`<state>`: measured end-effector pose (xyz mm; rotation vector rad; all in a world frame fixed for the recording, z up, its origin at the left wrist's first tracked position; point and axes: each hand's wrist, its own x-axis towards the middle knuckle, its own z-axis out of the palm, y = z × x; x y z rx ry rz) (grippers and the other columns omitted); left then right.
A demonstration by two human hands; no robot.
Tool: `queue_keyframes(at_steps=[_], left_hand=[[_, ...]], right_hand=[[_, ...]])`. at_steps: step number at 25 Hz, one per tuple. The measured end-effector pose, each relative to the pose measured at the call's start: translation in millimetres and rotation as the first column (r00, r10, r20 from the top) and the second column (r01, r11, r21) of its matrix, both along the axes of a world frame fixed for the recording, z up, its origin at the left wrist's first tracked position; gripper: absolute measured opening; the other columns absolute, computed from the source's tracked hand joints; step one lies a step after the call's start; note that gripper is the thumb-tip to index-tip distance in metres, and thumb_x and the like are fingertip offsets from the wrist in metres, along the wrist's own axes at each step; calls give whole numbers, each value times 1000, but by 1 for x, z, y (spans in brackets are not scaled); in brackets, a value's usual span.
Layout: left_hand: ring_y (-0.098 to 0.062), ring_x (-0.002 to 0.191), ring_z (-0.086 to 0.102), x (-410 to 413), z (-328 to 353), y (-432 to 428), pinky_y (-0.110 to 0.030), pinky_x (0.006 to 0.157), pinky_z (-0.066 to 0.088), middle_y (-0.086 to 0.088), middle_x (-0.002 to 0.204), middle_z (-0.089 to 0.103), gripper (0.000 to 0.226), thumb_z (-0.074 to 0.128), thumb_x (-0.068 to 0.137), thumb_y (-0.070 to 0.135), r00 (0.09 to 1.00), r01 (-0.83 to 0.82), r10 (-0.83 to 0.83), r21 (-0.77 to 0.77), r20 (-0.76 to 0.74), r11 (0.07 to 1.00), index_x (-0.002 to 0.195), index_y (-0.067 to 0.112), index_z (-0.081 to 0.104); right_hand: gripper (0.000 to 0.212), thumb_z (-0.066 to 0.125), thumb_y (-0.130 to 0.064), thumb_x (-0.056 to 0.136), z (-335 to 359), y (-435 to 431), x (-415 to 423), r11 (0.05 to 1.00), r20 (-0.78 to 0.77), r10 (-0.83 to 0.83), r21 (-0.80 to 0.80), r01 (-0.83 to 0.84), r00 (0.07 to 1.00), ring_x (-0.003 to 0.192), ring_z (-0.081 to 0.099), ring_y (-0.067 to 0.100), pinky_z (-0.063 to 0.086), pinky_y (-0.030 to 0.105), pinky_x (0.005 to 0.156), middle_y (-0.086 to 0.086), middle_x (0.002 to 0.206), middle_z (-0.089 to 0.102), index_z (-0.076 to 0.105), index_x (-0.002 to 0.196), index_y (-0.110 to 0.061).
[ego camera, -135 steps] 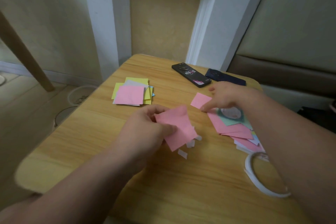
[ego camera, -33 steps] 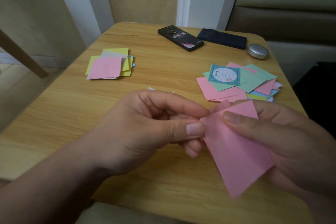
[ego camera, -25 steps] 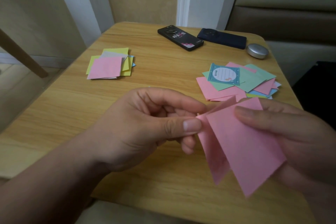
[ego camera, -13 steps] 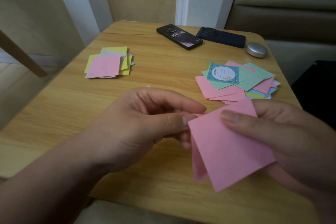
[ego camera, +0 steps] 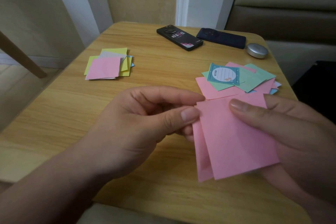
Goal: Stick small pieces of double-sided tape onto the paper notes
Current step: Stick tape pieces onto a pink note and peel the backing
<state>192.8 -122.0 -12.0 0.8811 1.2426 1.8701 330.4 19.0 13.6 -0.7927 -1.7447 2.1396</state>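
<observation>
I hold 2 pink paper notes (ego camera: pixel 236 138) above the wooden table (ego camera: pixel 54 123), directly between my hands. My right hand (ego camera: pixel 294 143) grasps them from the right, with the thumb flat on the front sheet and the fingers behind. My left hand (ego camera: pixel 145 129) pinches their upper-left corner with thumb and forefinger.

The sheets are near square, so they have no marked long axis. They sit tilted and fanned along the left edge, where the rear sheet shows as a narrow strip. Judgement: the next move turns on that corner, and the left hand is nearer to it.

No tape is in view. I cannot tell whether a piece sits inside the pinch.

Writing: the teal label note (ego camera: pixel 223 76) and the black phone (ego camera: pixel 180 37) both carry characters too small to read.
</observation>
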Motion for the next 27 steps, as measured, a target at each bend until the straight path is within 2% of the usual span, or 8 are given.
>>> queue_keyframes(at_steps=[3, 9, 12, 16, 22, 27], left_hand=[[-16, 56, 63, 4, 3, 0, -24, 60, 54, -11, 63, 69, 20, 73, 62, 11, 998, -59, 60, -20, 37, 998, 81, 8, 81], [-20, 55, 63, 8, 4, 4, -29, 60, 54, -14, 62, 68, 17, 74, 60, 12, 989, -145, 146, -16, 36, 989, 76, 10, 80], [-20, 55, 63, 8, 4, 4, -28, 59, 54, -14, 61, 67, 16, 74, 60, 10, 991, -131, 132, -17, 39, 991, 75, 8, 80], [-19, 55, 63, 6, 5, 2, -27, 59, 54, -13, 63, 67, 16, 74, 61, 10, 996, -80, 80, -16, 34, 997, 76, 8, 80], [-18, 58, 66, 4, 3, 0, -25, 60, 55, -12, 67, 70, 17, 73, 65, 9, 998, -39, 38, 8, 48, 999, 80, 7, 80], [-18, 62, 67, 2, 1, -1, -26, 63, 55, -11, 71, 71, 18, 76, 68, 11, 998, -11, 9, 29, 55, 1000, 85, 8, 80]], right_hand=[[28, 69, -24, 59, 4, -2, 1, 1000, -19, 2, -5, -2, 1000, 66, 71, 32, 54, 40, 59, 23, 84, 75, 80, 81, -9], [24, 67, -22, 57, 7, -8, 2, 1000, -29, -10, -4, 10, 1000, 61, 74, 26, 59, 29, 50, 16, 76, 76, 81, 75, -14], [24, 68, -22, 56, 9, -10, 4, 1000, -18, -17, 8, 17, 1000, 61, 73, 28, 59, 31, 50, 16, 75, 76, 81, 74, -14], [29, 68, -25, 54, 10, -10, 3, 1000, -2, -3, 29, 3, 1000, 70, 75, 36, 60, 43, 65, 17, 79, 76, 81, 77, -13], [27, 68, -23, 58, 8, -10, 2, 1000, -3, 17, -14, -17, 1000, 66, 74, 32, 59, 34, 57, 20, 80, 76, 80, 78, -9], [33, 72, -21, 54, 7, -9, 1, 999, 24, 16, -39, -15, 1000, 74, 73, 38, 57, 40, 65, 22, 85, 76, 80, 82, -7]])
